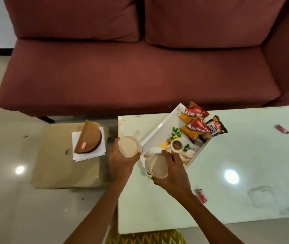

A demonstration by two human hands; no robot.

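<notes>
Milky-beige tea, two servings of it, and that's basically the whole story from the head camera (the only view there is). The left hand (120, 161) has its fingers wrapped round the left cup (128, 147) from the side and below. The right hand (173, 175) is curled the same way round the right cup (158, 167). Both are kept upright with the mouths facing the camera. My guess is that's because they're full nearly to the brim and any tilt would slop tea out.

The left cup sits at about 1 o'clock from its palm, over the left edge of the white bench (237, 155). The right cup is at roughly 10 o'clock from its palm, right at the near corner of the white tray (159, 125). I honestly can't tell if it's resting on something there or hanging just above it.

The cups are near each other but not touching. The tray lies diagonally, with snack packets (195, 127) piled at its far end, around 1 o'clock from the right hand. That leaves the near end free, so I reckon that's where the tea belongs.

Over at 9 o'clock from the left hand there's a cardboard box (59, 166) on the floor with napkins (76, 138) on top. A maroon sofa (122, 76) fills the 12 o'clock side.
</notes>
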